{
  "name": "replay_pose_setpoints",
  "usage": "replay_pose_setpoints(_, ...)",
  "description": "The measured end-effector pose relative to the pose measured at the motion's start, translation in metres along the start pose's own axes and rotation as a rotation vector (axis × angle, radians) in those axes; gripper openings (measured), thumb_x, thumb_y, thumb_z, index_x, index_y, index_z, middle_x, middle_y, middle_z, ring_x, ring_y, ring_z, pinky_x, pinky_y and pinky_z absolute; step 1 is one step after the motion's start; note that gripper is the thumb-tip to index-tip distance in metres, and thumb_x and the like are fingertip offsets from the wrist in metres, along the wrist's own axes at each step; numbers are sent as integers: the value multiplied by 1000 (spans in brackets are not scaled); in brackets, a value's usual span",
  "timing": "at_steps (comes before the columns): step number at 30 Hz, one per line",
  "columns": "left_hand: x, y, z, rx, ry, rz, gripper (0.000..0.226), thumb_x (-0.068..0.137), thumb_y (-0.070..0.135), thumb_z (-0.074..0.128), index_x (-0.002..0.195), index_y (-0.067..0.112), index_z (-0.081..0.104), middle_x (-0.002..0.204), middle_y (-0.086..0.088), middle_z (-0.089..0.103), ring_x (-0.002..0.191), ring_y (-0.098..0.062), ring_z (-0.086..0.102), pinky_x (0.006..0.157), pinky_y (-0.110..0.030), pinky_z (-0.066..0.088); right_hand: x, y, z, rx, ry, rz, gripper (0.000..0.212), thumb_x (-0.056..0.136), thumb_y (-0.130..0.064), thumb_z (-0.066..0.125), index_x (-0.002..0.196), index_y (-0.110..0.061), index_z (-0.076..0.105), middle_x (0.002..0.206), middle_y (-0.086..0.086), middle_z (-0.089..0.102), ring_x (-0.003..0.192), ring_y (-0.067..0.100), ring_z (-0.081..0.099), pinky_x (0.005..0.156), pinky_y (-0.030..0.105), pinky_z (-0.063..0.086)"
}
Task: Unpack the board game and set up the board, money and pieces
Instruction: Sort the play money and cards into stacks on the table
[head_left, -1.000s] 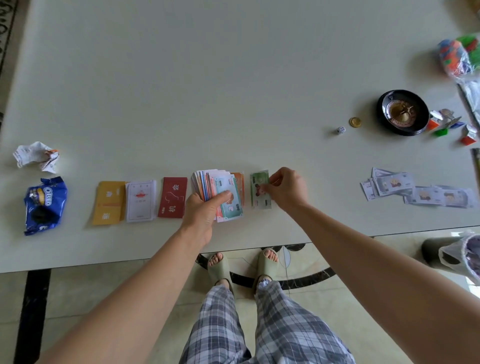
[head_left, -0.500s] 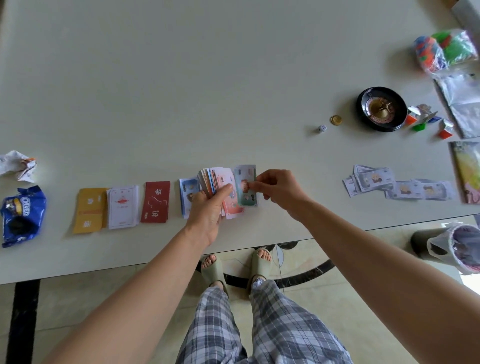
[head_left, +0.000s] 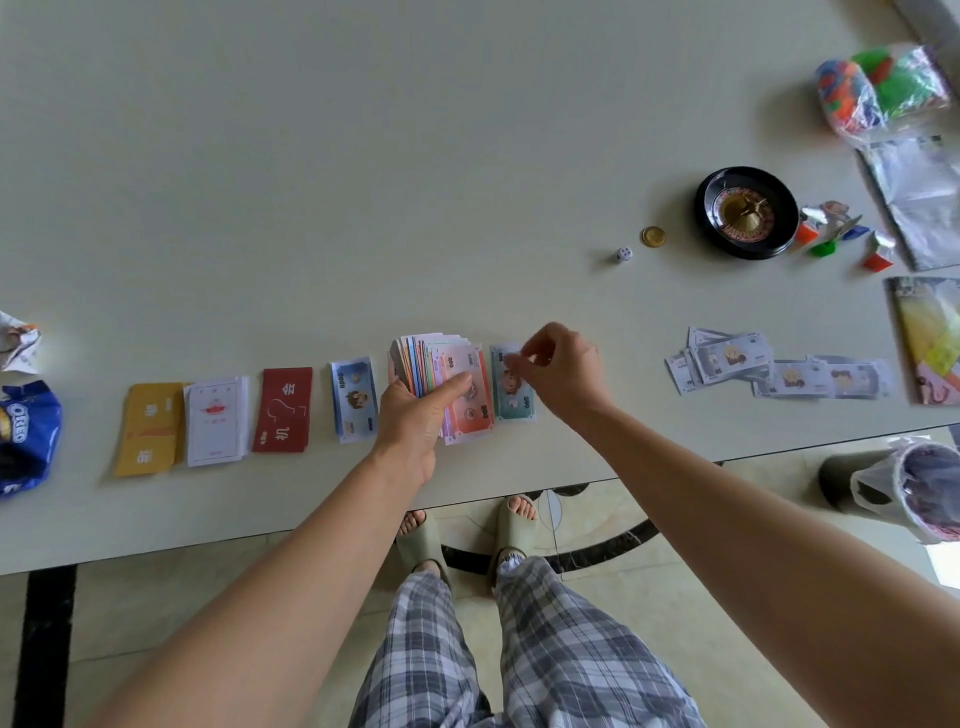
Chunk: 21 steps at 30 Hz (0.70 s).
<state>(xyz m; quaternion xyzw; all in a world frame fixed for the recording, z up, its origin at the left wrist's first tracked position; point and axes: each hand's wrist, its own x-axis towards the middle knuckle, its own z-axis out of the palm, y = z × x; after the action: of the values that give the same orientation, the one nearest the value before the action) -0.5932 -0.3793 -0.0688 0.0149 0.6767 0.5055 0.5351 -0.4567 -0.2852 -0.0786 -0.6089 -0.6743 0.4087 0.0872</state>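
Most things keep to the near edge and right end of the pale surface (head_left: 363, 156); beyond them it runs broad and plain to the far side. The left grip (head_left: 415, 421) holds a fan of money (head_left: 447, 384) by the near edge, thumb across the top note. The right grip (head_left: 561, 374) pinches the far end of a green note (head_left: 511, 395) lying just beside the fan. Leftward in a row lie blue notes (head_left: 353, 397), then red cards (head_left: 283, 410), white cards (head_left: 215, 421) and yellow cards (head_left: 150, 428). Grey notes (head_left: 779, 371), a wheel (head_left: 745, 210), a die (head_left: 622, 254) and a coin (head_left: 653, 236) lie to the right. Tiled floor (head_left: 156, 623) lies below; a bin (head_left: 914, 488) stands right.
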Motion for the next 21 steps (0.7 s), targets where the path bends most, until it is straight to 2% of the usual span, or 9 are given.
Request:
replay_pose_setpoints(2, 0, 0, 7, -9, 0, 8, 23, 78, 5, 75, 98, 15, 68, 92, -6, 72, 77, -16, 71, 65, -30, 59, -3, -7, -7, 247, -225, -33, 18, 83, -30, 73, 85, -15, 65, 72, -5, 63, 57, 2, 53, 52, 18, 41)
replay_pose_setpoints(4, -2, 0, 14, -25, -18, -5, 23, 80, 8, 74, 100, 15, 68, 89, -5, 73, 73, -15, 72, 62, -31, 60, -7, -10, -12, 328, -353, -27, 16, 82, -24, 75, 85, -11, 66, 70, -2, 64, 53, 0, 53, 51, 15, 40)
replay_pose_setpoints(7, -6, 1, 22, -105, -94, -59, 19, 84, 10, 70, 102, 15, 67, 83, -3, 75, 70, -16, 72, 57, -30, 59, -7, -7, -20, 413, -303, -5, 12, 82, -10, 74, 85, -3, 64, 67, 2, 63, 48, -4, 52, 48, 10, 38)
replay_pose_setpoints(10, -9, 1, 29, -68, -117, -65, 17, 86, 0, 65, 93, 16, 66, 70, 6, 73, 60, -6, 69, 48, -16, 51, -3, 2, -31, 439, -270, 57, 11, 84, -7, 71, 90, 0, 65, 68, 3, 62, 50, 2, 50, 45, 9, 36)
replay_pose_setpoints(12, -9, 0, 33, -42, -72, -47, 20, 85, -4, 63, 87, 16, 65, 63, 10, 70, 54, -1, 65, 41, -12, 45, 4, 14, -37, 378, -217, 96, 9, 83, -8, 72, 89, -3, 67, 67, 1, 61, 54, 8, 48, 46, 13, 38)
replay_pose_setpoints(15, -5, -2, 33, -37, 12, -44, 23, 83, -4, 64, 80, 18, 64, 59, 13, 68, 51, 0, 63, 39, -12, 43, 14, 34, -41, 93, -146, 118, 8, 81, -14, 75, 78, -14, 67, 74, 1, 66, 62, 13, 56, 56, 26, 49)
replay_pose_setpoints(18, -2, -6, 33, -1, 29, -50, 21, 83, -1, 67, 77, 19, 63, 59, 13, 67, 53, -1, 63, 44, -13, 43, 15, 40, -37, -78, -58, 94, 11, 79, -18, 75, 77, -16, 64, 81, 1, 67, 65, 11, 57, 53, 25, 47)
replay_pose_setpoints(21, -2, -9, 35, 5, 49, -40, 21, 80, -1, 71, 77, 19, 63, 64, 10, 69, 54, -3, 65, 44, -14, 46, 12, 37, -32, -186, 15, 62, 19, 80, -22, 74, 85, -14, 58, 84, 0, 63, 72, 16, 57, 58, 30, 49)
